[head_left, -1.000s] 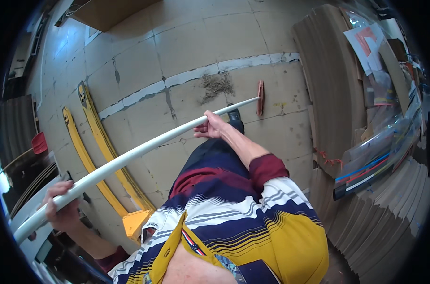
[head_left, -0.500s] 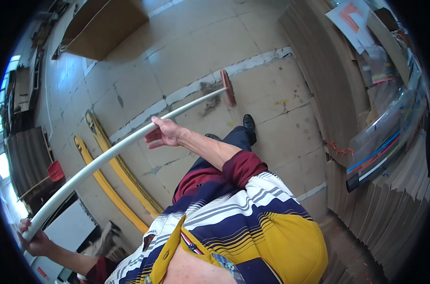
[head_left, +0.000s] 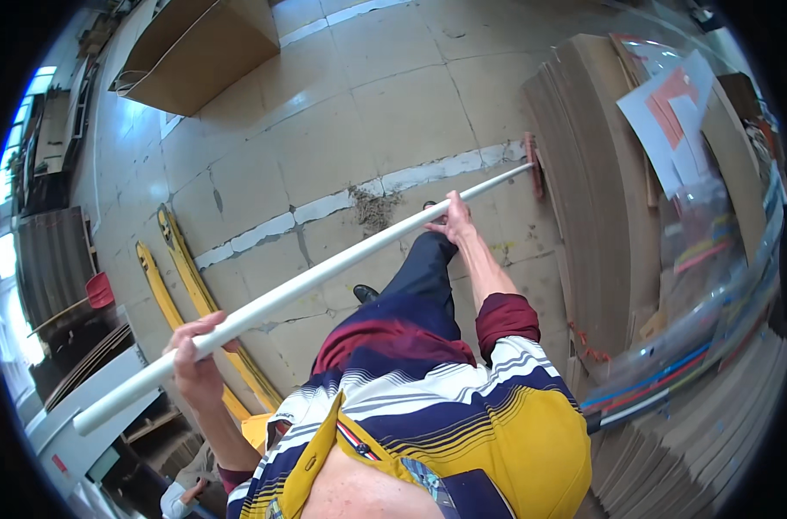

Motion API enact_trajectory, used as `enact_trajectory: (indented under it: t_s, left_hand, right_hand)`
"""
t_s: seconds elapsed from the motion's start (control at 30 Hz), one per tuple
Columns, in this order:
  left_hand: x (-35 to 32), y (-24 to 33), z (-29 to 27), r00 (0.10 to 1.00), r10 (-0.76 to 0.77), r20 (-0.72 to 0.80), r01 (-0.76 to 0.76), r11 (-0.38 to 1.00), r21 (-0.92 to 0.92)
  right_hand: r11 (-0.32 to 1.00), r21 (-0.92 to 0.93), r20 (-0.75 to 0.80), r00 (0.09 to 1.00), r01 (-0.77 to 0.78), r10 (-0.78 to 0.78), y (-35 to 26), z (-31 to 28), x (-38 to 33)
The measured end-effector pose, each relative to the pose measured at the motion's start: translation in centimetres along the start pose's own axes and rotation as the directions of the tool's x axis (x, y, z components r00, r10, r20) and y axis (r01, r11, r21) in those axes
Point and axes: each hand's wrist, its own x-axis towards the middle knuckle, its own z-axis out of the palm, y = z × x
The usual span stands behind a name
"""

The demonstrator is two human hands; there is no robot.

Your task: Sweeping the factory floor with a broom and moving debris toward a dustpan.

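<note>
Far to my left, a red dustpan (head_left: 100, 291) stands beside dark upright sheets (head_left: 45, 251). The broom (head_left: 324, 270) begins just right of there and lower down: the bare top end of its white handle sticks out past my left hand (head_left: 199, 359), which is wrapped around the handle, fingers over the top of it. Two long yellow forks (head_left: 191, 272) lie on the floor (head_left: 359, 104) and run under the handle near that hand. Above them, well away from me, sits an open brown cardboard box (head_left: 229, 69).

The handle then slants up across in front of my body, over the floor tiles. One black shoe (head_left: 365, 293) of mine shows below it, and a heap of grey-brown dirt (head_left: 374, 210) lies just above it, near a broken white strip (head_left: 324, 208) in the floor.

My right hand (head_left: 456, 223) comes next, farther down the handle, pinching it between the thumb and the fingers beneath. Beyond this hand, the reddish broom head (head_left: 533, 169) is just beside a tall cardboard stack (head_left: 597, 164); I cannot tell whether they touch. Farthest right are white-and-red papers (head_left: 674, 117) and clear plastic (head_left: 687, 225).
</note>
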Motion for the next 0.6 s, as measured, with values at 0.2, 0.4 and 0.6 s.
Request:
enact_trajectory:
  t_s: [0.2, 0.4, 0.6]
  left_hand:
    - [0.9, 10.8, -2.2, 0.967, -0.061, -0.246, 0.100, 0.984, 0.150]
    - [-1.4, 18.5, -10.5, 0.841, 0.328, -0.430, -0.308, 0.944, 0.118]
    - [-0.2, 6.7, -2.6, 0.902, 0.042, -0.429, -0.196, 0.927, -0.320]
  right_hand:
    - [0.927, -0.121, 0.238, 0.896, -0.355, 0.374, 1.1, 10.5, -1.7]
    - [0.843, -0.222, 0.632, 0.586, -0.490, 0.507, 0.9, 16.5, -8.7]
    - [0.919, -0.141, 0.310, 0.865, -0.368, 0.394, -5.7, 9.8, -1.8]
